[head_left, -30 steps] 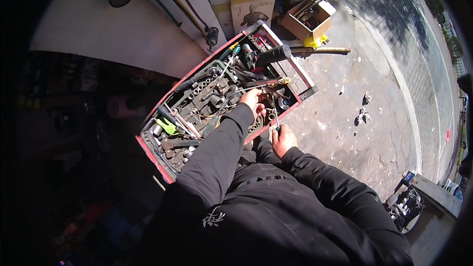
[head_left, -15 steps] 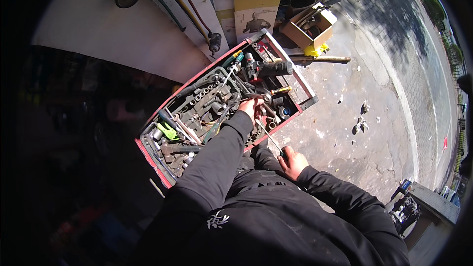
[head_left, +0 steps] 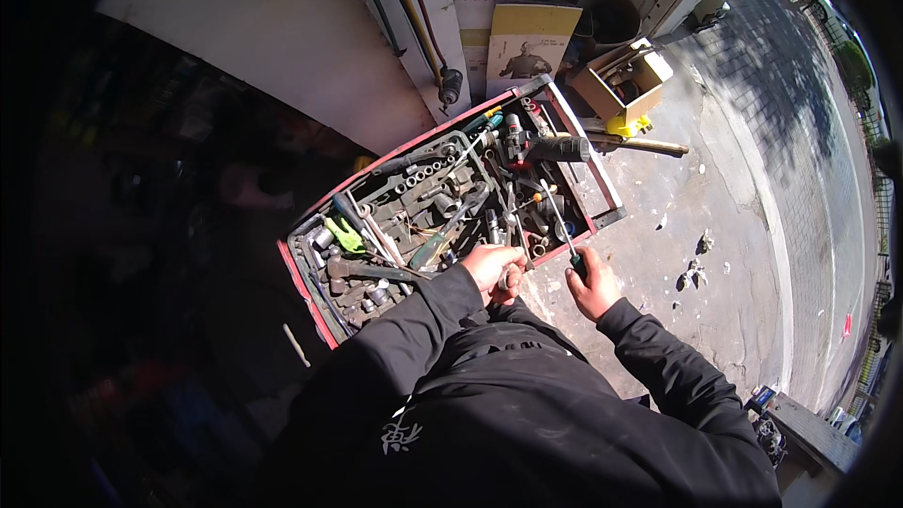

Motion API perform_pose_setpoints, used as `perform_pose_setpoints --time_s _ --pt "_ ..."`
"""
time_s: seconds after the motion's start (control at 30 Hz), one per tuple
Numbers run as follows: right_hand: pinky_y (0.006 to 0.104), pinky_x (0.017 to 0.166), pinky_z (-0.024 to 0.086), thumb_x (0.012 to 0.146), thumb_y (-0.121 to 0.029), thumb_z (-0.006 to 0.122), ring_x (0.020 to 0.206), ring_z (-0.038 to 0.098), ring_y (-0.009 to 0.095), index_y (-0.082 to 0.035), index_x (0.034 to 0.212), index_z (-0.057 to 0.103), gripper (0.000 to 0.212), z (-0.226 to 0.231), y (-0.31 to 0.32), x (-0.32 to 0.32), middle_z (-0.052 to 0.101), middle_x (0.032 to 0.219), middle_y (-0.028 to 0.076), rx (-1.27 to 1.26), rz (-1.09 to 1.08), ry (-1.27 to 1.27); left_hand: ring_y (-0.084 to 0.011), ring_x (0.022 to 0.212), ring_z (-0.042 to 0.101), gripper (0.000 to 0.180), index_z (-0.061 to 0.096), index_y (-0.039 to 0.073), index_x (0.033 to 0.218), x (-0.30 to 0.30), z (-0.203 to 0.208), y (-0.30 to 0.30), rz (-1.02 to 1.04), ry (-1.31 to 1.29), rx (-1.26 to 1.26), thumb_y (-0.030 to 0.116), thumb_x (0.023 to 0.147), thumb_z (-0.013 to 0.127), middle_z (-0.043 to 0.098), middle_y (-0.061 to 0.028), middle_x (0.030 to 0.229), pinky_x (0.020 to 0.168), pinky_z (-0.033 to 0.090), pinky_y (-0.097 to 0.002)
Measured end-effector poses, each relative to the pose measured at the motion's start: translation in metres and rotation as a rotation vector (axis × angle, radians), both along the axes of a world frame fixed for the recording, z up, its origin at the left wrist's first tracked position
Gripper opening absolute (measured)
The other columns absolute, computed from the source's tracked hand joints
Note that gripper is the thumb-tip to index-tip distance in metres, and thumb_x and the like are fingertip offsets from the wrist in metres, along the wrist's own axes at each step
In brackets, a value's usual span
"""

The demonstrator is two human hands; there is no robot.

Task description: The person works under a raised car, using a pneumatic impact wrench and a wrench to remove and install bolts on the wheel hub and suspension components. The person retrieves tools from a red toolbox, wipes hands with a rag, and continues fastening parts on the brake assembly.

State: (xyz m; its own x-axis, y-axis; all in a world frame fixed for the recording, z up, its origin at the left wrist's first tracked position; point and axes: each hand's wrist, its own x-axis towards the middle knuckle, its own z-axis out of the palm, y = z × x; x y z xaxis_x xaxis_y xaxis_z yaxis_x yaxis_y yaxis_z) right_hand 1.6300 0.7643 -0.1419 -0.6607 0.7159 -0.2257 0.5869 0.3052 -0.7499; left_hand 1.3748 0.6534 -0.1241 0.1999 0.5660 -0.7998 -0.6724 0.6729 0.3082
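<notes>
My right hand (head_left: 596, 288) is closed round the dark green handle of a screwdriver (head_left: 562, 219), whose thin shaft points up and away over the near right part of a red-edged tool drawer (head_left: 308, 305). My left hand (head_left: 483, 267) is at the drawer's near edge, fingers curled round a small metal piece (head_left: 505, 280) that resembles a socket; the fingers partly cover it. In the drawer lie a hammer (head_left: 372, 271), a row of sockets (head_left: 425, 175), wrenches, a bright green item (head_left: 345, 237) and a cordless power tool (head_left: 519, 145) with a black grip.
Beyond the drawer, a cardboard box (head_left: 616, 85) of parts stands on the concrete floor beside a yellow item (head_left: 630, 126) and wooden sticks (head_left: 658, 145). A chuck-ended tool (head_left: 451, 86) hangs by the white panel. Debris (head_left: 694, 273) lies at right. Deep shadow covers the left.
My left hand has come out of the drawer toward me, a small metal piece in its fingers. My right hand has raised the screwdriver and turned its shaft more upright. The view has shifted.
</notes>
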Motion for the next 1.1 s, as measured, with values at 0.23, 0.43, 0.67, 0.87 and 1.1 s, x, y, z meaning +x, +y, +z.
perform_pose_setpoints --time_s 0.23,0.43,0.67,0.87,1.1 --pt "0.0547 0.092 0.059 0.092 -0.018 0.072 0.105 0.072 0.053 0.006 0.131 0.059 0.048 -0.063 0.044 -0.072 0.074 0.107 0.034 -0.022 0.268 -0.118 -0.0341 0.073 0.072 0.026 0.071 -0.001 0.106 -0.038 0.044 -0.098 -0.87 0.973 0.182 0.025 0.1 0.069 0.072 -0.0174 0.083 0.072 0.059 -0.0474" --pt "0.0502 0.111 0.052 0.092 -0.023 0.076 0.128 0.065 0.049 0.004 0.148 0.051 0.067 -0.119 0.054 -0.127 0.066 0.137 0.034 0.089 0.335 -0.199 -0.0467 0.084 0.072 0.021 0.069 0.0 0.106 -0.049 0.086 -0.19 -0.623 1.422 0.136 0.018 0.094 0.068 0.072 -0.0236 0.086 0.076 0.057 -0.0557" --pt "0.0545 0.099 0.055 0.093 -0.048 0.078 0.119 0.065 0.041 -0.008 0.155 0.051 0.078 -0.053 0.05 -0.157 0.067 0.125 0.019 0.528 0.41 -0.37 -0.0116 0.068 0.065 0.018 0.064 0.003 0.105 -0.037 0.103 -0.274 0.235 0.886 -0.028 0.02 0.106 0.069 0.062 0.0002 0.077 0.065 0.056 -0.0327" --pt "0.0445 0.086 0.059 0.093 -0.01 0.077 0.096 0.073 0.041 0.004 0.127 0.065 0.039 -0.002 -0.028 -0.23 0.073 0.107 0.023 0.162 0.636 0.069 -0.0242 0.066 0.071 0.018 0.071 0.003 0.107 -0.033 0.112 -0.33 0.492 1.53 -0.271 0.02 0.103 0.073 0.07 -0.0117 0.076 0.06 0.053 -0.0377" --pt "0.0371 0.077 0.06 0.094 -0.001 0.074 0.087 0.075 0.028 0.004 0.121 0.066 0.029 0.033 -0.192 -0.319 0.074 0.102 0.018 -0.019 0.857 0.245 -0.0366 0.08 0.074 0.018 0.072 0.003 0.109 -0.092 0.09 -0.479 0.624 2.043 -0.504 0.015 0.096 0.075 0.075 -0.0156 0.092 0.069 0.058 -0.0451"
